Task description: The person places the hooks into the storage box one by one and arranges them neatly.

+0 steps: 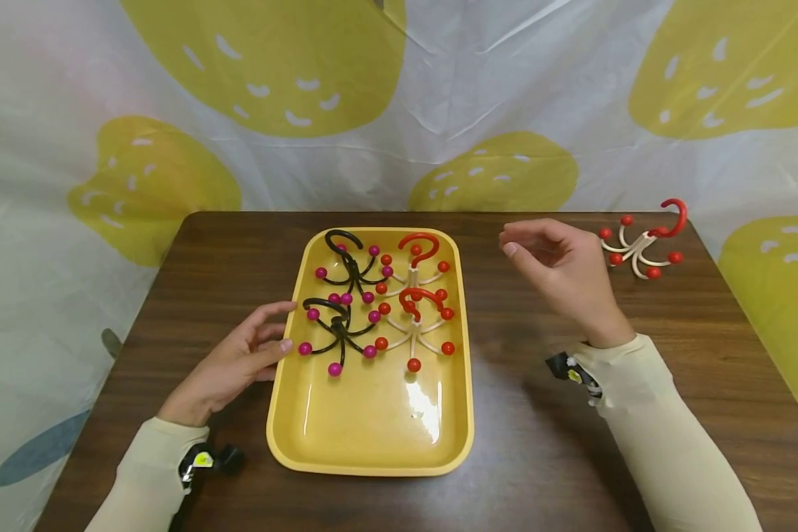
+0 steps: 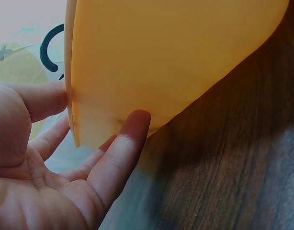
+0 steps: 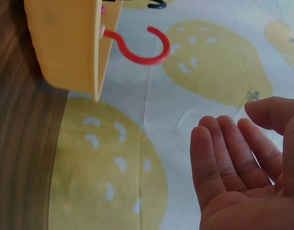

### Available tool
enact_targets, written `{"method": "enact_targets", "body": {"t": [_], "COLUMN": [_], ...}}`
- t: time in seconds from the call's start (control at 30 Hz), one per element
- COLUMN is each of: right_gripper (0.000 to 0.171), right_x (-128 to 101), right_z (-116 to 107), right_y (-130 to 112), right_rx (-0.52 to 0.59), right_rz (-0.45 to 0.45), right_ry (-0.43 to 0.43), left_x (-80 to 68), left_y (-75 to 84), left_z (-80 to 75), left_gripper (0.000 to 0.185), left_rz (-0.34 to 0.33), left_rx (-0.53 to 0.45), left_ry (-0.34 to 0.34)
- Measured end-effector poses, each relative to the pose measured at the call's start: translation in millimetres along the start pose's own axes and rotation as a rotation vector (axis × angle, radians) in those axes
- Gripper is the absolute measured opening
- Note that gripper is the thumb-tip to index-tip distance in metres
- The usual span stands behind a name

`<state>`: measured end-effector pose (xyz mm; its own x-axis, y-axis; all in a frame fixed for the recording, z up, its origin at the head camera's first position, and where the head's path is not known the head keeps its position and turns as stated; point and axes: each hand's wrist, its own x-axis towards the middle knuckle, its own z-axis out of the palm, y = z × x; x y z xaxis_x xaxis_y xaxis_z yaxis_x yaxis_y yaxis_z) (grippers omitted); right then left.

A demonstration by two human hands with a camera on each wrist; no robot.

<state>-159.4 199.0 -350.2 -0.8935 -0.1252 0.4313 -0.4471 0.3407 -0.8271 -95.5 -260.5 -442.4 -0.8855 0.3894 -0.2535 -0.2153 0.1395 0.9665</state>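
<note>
Head view: your dark wood-grain table [image 1: 638,443] carries a glossy yellow tray [image 1: 372,428], a rounded rectangle whose long axis runs away from you. Inside it lie four ball-tipped hooks, two black [image 1: 339,325] and two red [image 1: 415,310]. Your left hand [image 1: 233,366], fingers relaxed, touches the tray's left rim. Your right hand [image 1: 561,270] hovers empty, loosely curled, beside a fifth hook [image 1: 645,244] on the table, its red curl pointing up

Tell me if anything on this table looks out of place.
One white hook hanger with red balls lies alone on the brown table at the far right, beyond the right hand. The other four sit grouped in the yellow tray, which the left hand touches.
</note>
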Motion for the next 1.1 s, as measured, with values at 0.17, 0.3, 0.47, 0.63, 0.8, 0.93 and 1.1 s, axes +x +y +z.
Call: {"method": "enact_targets", "body": {"t": [0.17,0.3,0.47,0.63,0.8,0.93,1.1], "right_gripper": [0.025,0.024,0.024,0.025,0.024,0.025,0.024], "right_x": [5,9,12,14,17,19,19], "right_z": [-11,-21,-34,-47,-60,-72,-86], "right_y": [3,7,16,28,38,43,51], "right_rx": [-0.009,-0.001,-0.013,-0.036,-0.015,0.004,0.052], "right_rz": [-0.014,-0.005,0.025,0.036,0.039,0.04,0.071], "right_ry": [0.034,0.075,0.13,0.186,0.223,0.258,0.308], "left_x": [-0.1,0.2,0.0,-0.6,-0.4,0.1,0.4], "left_y": [0.0,0.0,0.1,-0.7,-1.7,-2.2,-2.4], "left_z": [0.4,0.4,-0.3,-0.6,-0.9,-1.2,-1.4], "left_gripper": [0.063,0.064,0.063,0.063,0.063,0.063,0.063], "left_rz": [-0.004,-0.002,-0.001,-0.006,-0.009,-0.004,-0.002], "left_rx": [-0.001,-0.001,-0.007,-0.007,-0.011,-0.012,-0.016], "left_ry": [0.003,0.002,0.001,0.001,-0.001,-0.005,-0.008]}}
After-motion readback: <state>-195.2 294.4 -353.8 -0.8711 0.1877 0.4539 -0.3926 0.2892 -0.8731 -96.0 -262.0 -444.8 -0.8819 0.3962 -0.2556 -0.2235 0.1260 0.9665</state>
